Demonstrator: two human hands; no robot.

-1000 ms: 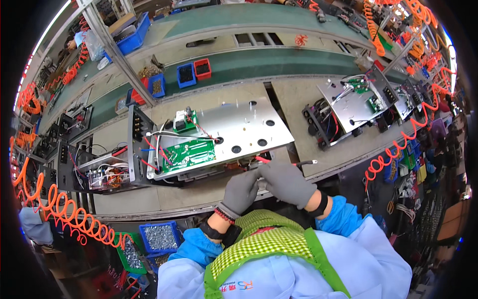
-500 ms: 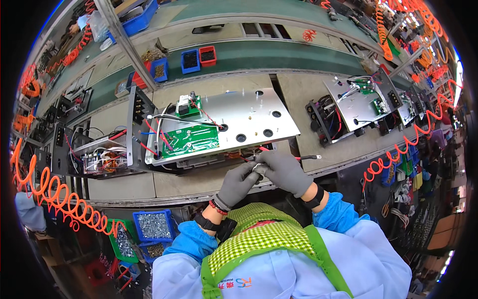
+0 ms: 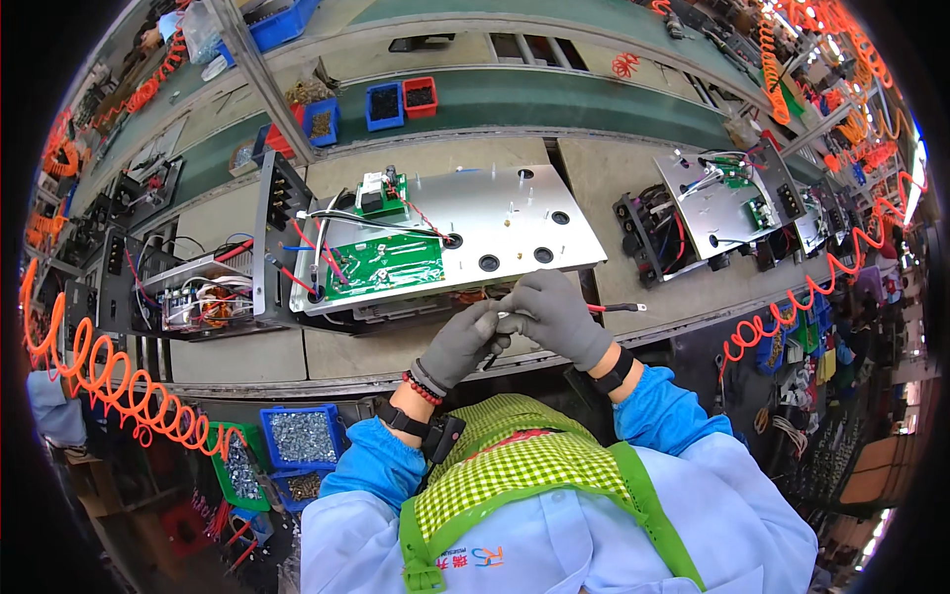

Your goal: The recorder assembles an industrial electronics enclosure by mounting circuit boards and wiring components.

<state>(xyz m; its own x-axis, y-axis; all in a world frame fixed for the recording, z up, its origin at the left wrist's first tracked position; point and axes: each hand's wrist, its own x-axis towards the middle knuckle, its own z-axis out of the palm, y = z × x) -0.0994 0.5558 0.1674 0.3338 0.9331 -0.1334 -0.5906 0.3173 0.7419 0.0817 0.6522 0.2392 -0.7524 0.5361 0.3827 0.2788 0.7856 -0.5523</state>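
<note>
Long tabletop (image 3: 247, 356) across the middle of the frame. On it, at centre, metal chassis (image 3: 515, 223) with green board (image 3: 381, 267) on its left part. Second chassis (image 3: 727, 193) at right, well apart. Blue bin (image 3: 302, 436) of screws at lower left, below the tabletop edge. Orange coil hose (image 3: 109, 381) at far left. At centre, just below the chassis front edge, both gloved hands together: left hand (image 3: 460, 342) and right hand (image 3: 554, 317), fingertips touching. Both grips clenched on a small thin part (image 3: 503, 315), too small to identify. Red wire (image 3: 618, 308) lying right of the right hand.
</note>
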